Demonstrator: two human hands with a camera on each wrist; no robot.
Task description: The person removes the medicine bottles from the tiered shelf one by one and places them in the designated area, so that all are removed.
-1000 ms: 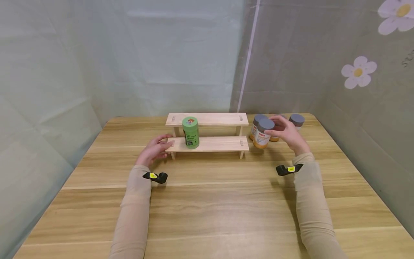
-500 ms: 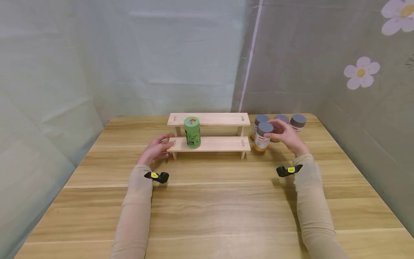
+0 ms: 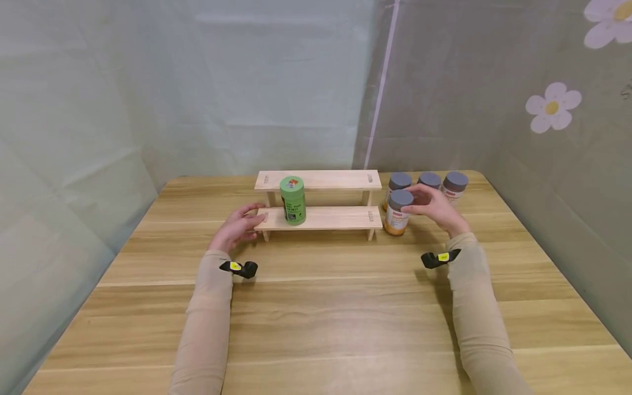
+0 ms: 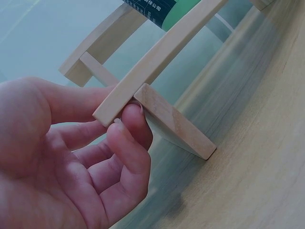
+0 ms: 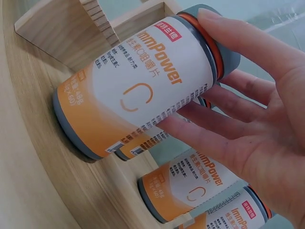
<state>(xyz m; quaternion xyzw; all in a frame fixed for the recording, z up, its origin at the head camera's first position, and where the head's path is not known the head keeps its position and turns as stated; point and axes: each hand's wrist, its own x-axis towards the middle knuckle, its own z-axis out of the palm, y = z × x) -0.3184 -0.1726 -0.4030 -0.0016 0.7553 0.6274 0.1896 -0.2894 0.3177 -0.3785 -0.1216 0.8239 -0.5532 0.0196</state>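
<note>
In the head view my right hand (image 3: 436, 209) holds a white-and-orange supplement bottle (image 3: 397, 216) with a grey lid. The right wrist view shows the thumb on the bottle's lid (image 5: 224, 43) and the fingers round its far side. Whether its base touches the table I cannot tell. A two-tier wooden shelf (image 3: 336, 218) stands left of it. My left hand (image 3: 237, 227) grips the lower board's left end; up close, fingers (image 4: 128, 152) curl under the board (image 4: 147, 62). On that lower tier, toward the left, a green canister (image 3: 294, 203) stands upright.
Several more grey-lidded bottles (image 3: 454, 186) stand at the table's back right, one close to the shelf's right end. Behind the wooden table (image 3: 316, 307) hangs a pale curtain (image 3: 257, 82), and a grey flowered one is at the right.
My right hand has drawn the supplement bottle slightly nearer and to the left, away from the other bottles. My left hand stays on the shelf's end.
</note>
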